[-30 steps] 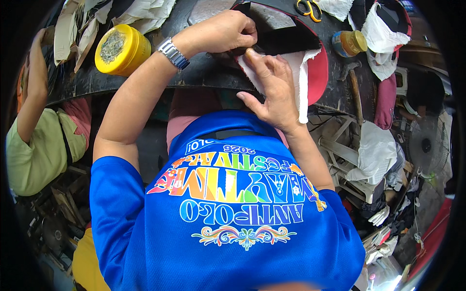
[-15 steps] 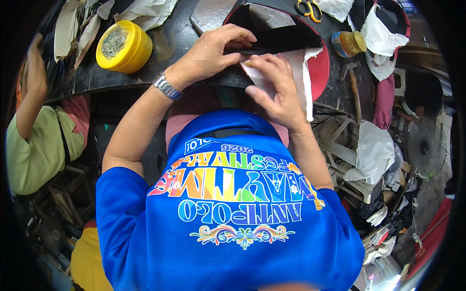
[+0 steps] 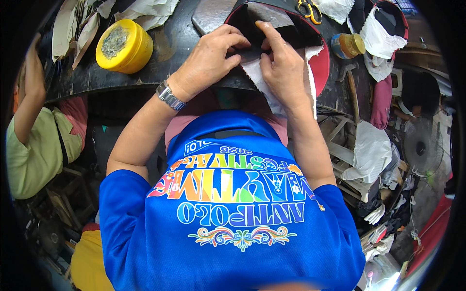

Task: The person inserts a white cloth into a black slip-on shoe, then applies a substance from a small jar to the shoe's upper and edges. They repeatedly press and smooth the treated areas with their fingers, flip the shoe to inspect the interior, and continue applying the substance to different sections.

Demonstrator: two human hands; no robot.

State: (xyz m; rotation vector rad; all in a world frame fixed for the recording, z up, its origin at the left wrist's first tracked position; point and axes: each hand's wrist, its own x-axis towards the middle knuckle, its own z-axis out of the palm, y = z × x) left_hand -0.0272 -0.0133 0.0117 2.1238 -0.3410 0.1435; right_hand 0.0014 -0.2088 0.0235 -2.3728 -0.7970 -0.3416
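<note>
A black piece with red edging stands curved on the black table, its dark hollow inside facing up. White cloth with a frayed edge hangs from its near side, and a red part shows at its right. My left hand, with a metal watch on the wrist, has its fingers curled over the piece's near left edge. My right hand lies over the white cloth, index finger stretched into the hollow and thumb bent. What its other fingers touch is hidden.
On the table stand a yellow tub and a glass jar with a yellow lid. Orange-handled scissors and a hammer lie at the right. Fabric scraps lie at the back. Another person is at the left.
My right hand has moved forward and in, and its index finger now reaches into the black piece. The left hand's fingers have curled a little more.
</note>
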